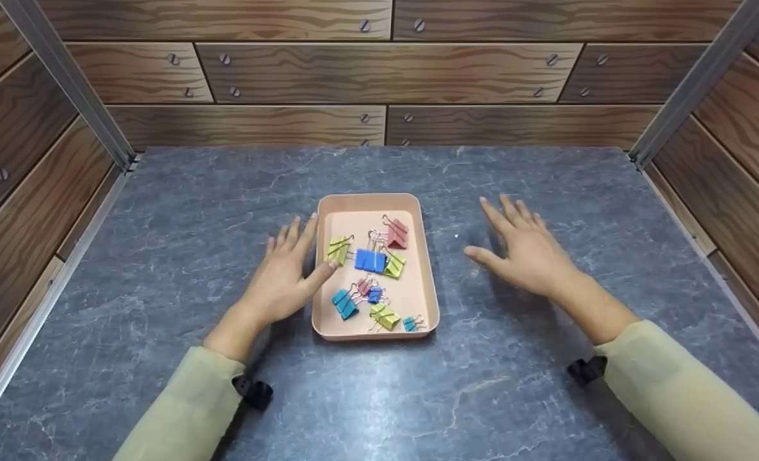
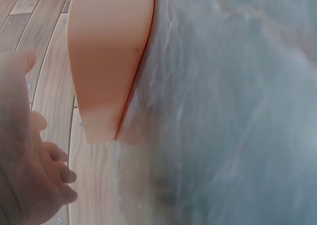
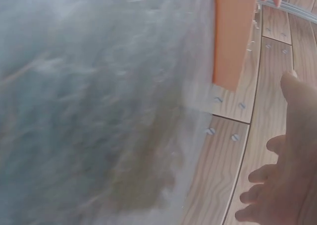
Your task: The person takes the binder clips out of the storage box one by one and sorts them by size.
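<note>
A shallow pink tray (image 1: 367,203) stands on the table, holding several binder clips. A red clip (image 1: 397,235) lies toward the back, and a large blue clip (image 1: 368,261) near the middle beside a yellow-green clip (image 1: 395,266). Toward the front are a teal clip (image 1: 345,305) and a small teal clip (image 1: 409,324). My left hand (image 1: 278,278) is at the tray's left side, fingers extended, thumb reaching over the rim; whether it touches the tray I cannot tell. My right hand (image 1: 530,256) hovers right of the tray, fingers spread, holding nothing.
The dark marbled tabletop (image 1: 226,186) surrounds the tray. Wood-patterned panels (image 1: 386,70) form walls at the back and both sides, with metal posts (image 1: 66,83) at the rear corners.
</note>
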Demonstrator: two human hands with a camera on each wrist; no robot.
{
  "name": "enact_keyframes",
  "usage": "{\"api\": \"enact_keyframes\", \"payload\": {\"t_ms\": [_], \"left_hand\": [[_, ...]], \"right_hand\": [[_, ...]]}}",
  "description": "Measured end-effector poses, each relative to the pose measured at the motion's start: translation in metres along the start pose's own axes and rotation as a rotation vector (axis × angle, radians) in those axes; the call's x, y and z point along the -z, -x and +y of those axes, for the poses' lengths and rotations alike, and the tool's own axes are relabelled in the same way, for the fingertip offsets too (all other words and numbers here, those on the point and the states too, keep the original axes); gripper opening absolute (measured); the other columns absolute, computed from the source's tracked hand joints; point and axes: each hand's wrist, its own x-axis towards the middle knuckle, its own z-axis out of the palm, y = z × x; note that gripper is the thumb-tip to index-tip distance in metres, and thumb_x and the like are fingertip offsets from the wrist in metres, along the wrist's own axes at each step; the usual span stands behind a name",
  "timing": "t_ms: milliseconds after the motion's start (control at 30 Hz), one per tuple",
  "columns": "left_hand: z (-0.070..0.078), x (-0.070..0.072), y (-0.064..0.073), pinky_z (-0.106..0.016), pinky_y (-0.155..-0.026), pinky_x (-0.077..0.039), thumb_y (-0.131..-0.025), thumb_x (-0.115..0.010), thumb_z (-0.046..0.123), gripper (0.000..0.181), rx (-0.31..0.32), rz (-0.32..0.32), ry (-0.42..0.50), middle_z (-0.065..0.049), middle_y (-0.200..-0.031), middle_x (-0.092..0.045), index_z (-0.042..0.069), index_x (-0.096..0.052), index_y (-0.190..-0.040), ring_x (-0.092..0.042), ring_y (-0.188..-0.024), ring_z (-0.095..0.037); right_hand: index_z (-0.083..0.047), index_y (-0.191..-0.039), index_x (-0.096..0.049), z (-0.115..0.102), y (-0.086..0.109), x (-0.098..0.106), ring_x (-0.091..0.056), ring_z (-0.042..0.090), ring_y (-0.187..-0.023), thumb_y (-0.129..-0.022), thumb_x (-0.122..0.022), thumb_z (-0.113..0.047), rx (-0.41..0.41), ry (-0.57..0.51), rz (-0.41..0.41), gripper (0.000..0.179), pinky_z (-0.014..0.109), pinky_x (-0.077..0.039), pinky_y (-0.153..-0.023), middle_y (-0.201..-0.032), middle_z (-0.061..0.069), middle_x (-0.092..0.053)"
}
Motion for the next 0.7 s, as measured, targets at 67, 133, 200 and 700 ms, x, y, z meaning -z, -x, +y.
{"api": "enact_keyframes", "payload": {"t_ms": [67,133,200,700], "left_hand": [[-0.001,-0.003,0.0,-0.065,-0.128,-0.01,-0.106,-0.055,0.056,0.088,-0.006,0.006,0.054,-0.027,-0.173,-0.015,0.017,-0.013,-0.172,-0.012,-0.159,-0.048],[-0.003,-0.006,0.0,-0.064,-0.127,-0.012,-0.105,-0.058,0.054,0.088,-0.013,0.012,0.109,-0.025,-0.173,-0.017,0.017,-0.014,-0.172,-0.014,-0.159,-0.046],[-0.005,-0.009,0.0,-0.065,-0.127,-0.014,-0.105,-0.059,0.052,0.088,-0.023,0.021,0.154,-0.022,-0.174,-0.019,0.018,-0.014,-0.172,-0.016,-0.159,-0.045],[-0.02,-0.024,-0.002,-0.055,-0.126,-0.027,-0.101,-0.063,0.059,0.088,-0.006,0.001,0.368,-0.011,-0.171,-0.032,0.027,-0.021,-0.172,-0.033,-0.155,-0.034]], "right_hand": [[-0.022,-0.173,-0.013,-0.005,-0.005,0.003,-0.01,0.051,-0.159,-0.097,-0.049,-0.079,0.013,-0.03,0.006,0.102,0.072,-0.012,-0.124,-0.175,0.023,-0.011],[-0.023,-0.173,-0.015,-0.009,-0.009,0.005,-0.016,0.05,-0.158,-0.097,-0.053,-0.078,0.036,-0.071,0.021,0.101,0.072,-0.017,-0.123,-0.175,0.021,-0.014],[-0.022,-0.172,-0.019,-0.013,-0.015,0.007,-0.021,0.048,-0.157,-0.097,-0.059,-0.073,0.074,-0.12,0.042,0.099,0.072,-0.022,-0.122,-0.175,0.018,-0.018],[-0.007,-0.155,-0.054,-0.04,-0.073,0.004,-0.057,0.032,-0.138,-0.094,-0.084,-0.034,0.254,-0.57,0.081,0.074,0.05,-0.04,-0.12,-0.152,0.014,-0.059]]}}
